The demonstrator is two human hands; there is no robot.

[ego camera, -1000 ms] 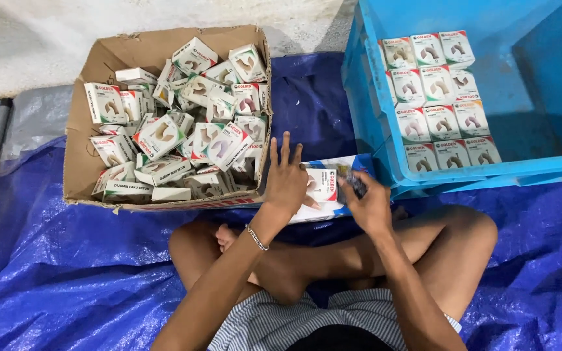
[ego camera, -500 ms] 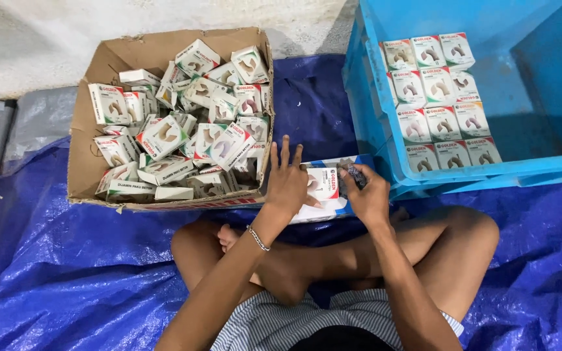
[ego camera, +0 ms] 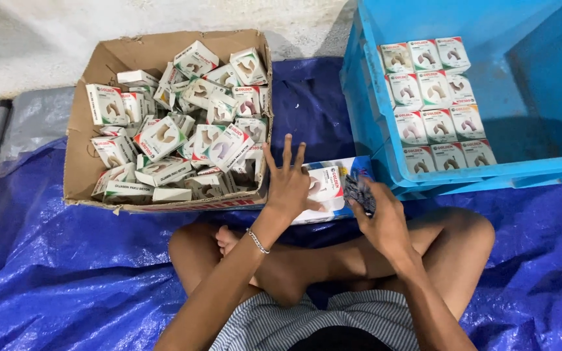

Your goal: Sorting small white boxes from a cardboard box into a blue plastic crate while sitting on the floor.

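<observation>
Blue tarp [ego camera: 66,286] covers the floor, pale concrete wall along the top edge, grey plastic sheet [ego camera: 27,123] far left. Person sits cross-legged on the tarp, knees out to both sides, striped shorts at bottom centre. Big blue plastic crate [ego camera: 548,97] upper right, w/ small white boxes stacked in neat rows [ego camera: 434,104] against its left wall, pictures facing up. Cardboard carton [ego camera: 92,71] upper left, flaps open, full of the same small white boxes in a loose jumble [ego camera: 177,130], lying at all angles. Between carton and crate, just ahead of the shins, a flat white-and-blue box [ego camera: 326,188] lies on the tarp, long side approx left-right, its right end close to the crate's corner. Left hand [ego camera: 287,185] comes in from lower centre, forearm angled up-right, wrist w/ thin bracelet [ego camera: 257,240]; palm down on the flat box's left part, fingers spread and straight, tips pointing away toward the carton's right wall. Right hand [ego camera: 382,214] comes from lower right, wrist bent inward, fingers curled and pinching a small dark grey bundle [ego camera: 360,192] just over the flat box's right end; can't tell what the bundle is, nor if it touches the box. Hands near each other, not touching.
</observation>
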